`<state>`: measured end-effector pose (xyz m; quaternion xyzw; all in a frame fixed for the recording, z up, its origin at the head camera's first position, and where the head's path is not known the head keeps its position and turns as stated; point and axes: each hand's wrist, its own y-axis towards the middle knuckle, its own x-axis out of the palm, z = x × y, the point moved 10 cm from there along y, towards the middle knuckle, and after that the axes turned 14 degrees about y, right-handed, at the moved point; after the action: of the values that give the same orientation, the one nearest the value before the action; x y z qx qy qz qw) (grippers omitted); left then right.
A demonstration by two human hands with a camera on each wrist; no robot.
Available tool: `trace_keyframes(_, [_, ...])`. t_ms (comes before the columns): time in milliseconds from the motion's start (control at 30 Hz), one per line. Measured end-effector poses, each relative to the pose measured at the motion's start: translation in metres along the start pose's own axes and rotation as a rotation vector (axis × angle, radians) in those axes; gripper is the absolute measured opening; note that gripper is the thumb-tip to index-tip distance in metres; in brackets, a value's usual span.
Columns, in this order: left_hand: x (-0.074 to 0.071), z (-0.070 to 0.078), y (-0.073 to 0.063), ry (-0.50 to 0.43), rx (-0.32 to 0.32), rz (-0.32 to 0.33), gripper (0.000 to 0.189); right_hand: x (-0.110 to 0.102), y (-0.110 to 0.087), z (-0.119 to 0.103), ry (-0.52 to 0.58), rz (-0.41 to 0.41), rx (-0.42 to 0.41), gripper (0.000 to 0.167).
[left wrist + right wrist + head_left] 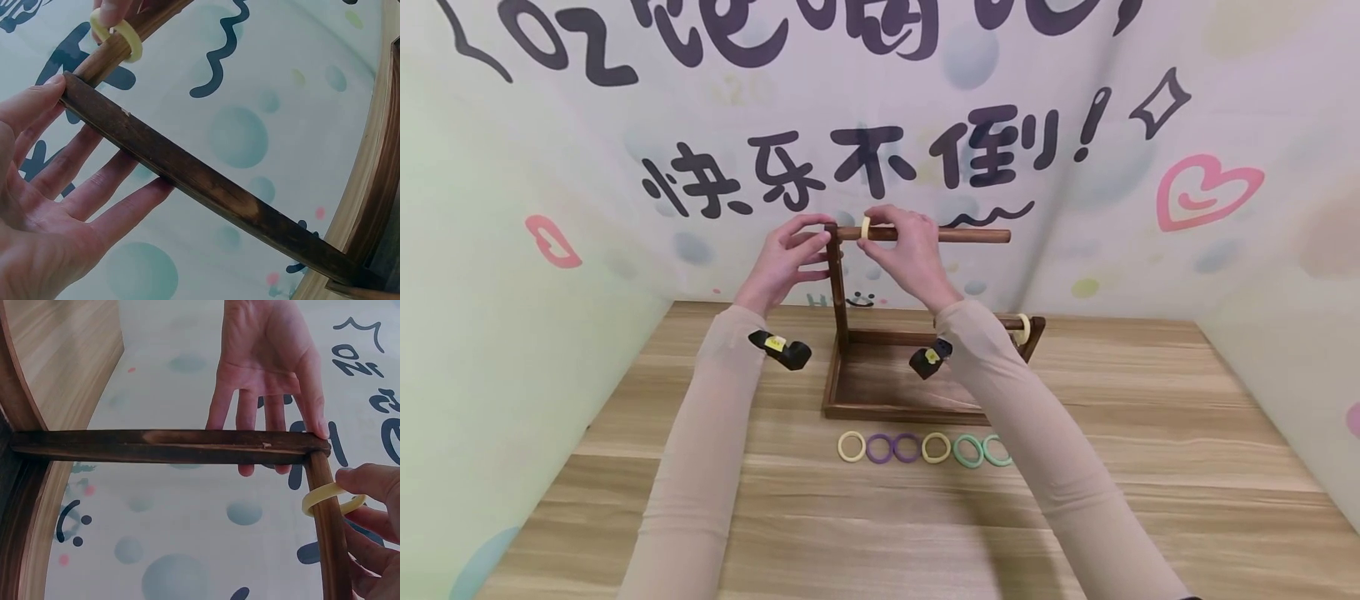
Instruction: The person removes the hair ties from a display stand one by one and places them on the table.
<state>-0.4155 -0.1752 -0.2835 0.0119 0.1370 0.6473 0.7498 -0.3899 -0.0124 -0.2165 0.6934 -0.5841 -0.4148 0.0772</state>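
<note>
A dark wooden rack stands on the table, its tall post rising from a tray-like base. From the post's top an upper rod reaches right. My left hand steadies the post near its top, thumb on one side and outstretched fingers behind it. With thumb and fingers my right hand pinches a pale yellow ring, which encircles the upper rod close to the post. Another pale yellow ring hangs on the lower rod at the right, partly hidden by my right forearm.
In front of the base lies a row of rings: a yellow ring, two purple rings, another yellow ring and green rings, the last partly behind my right sleeve. A printed cloth wall stands behind the table.
</note>
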Motion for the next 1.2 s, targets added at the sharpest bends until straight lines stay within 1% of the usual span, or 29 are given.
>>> trace_keyframes(200, [0.000, 0.000, 0.001, -0.009, -0.001, 0.003, 0.023, -0.011, -0.002, 0.004, 0.013, 0.016, 0.007, 0.035])
trace_keyframes(433, [0.001, 0.001, -0.001, -0.034, -0.002, -0.006, 0.023, -0.021, -0.005, 0.008, 0.097, 0.008, -0.017, 0.031])
trace_keyframes(567, [0.001, 0.000, 0.000, -0.035, 0.002, -0.008, 0.023, -0.026, -0.007, 0.012, 0.116, 0.008, -0.011, 0.030])
trace_keyframes(833, [0.001, 0.000, 0.000, -0.049, 0.013, -0.020, 0.022, -0.039, -0.010, 0.019, 0.115, 0.018, 0.020, 0.031])
trace_keyframes(1033, [0.003, 0.003, 0.000, -0.100, 0.027, -0.032, 0.021, -0.050, -0.015, 0.022, 0.071, 0.039, 0.010, 0.032])
trace_keyframes(1200, [0.003, 0.002, 0.000, -0.095, 0.022, -0.024, 0.020, -0.057, -0.017, 0.027, 0.073, 0.045, 0.015, 0.032])
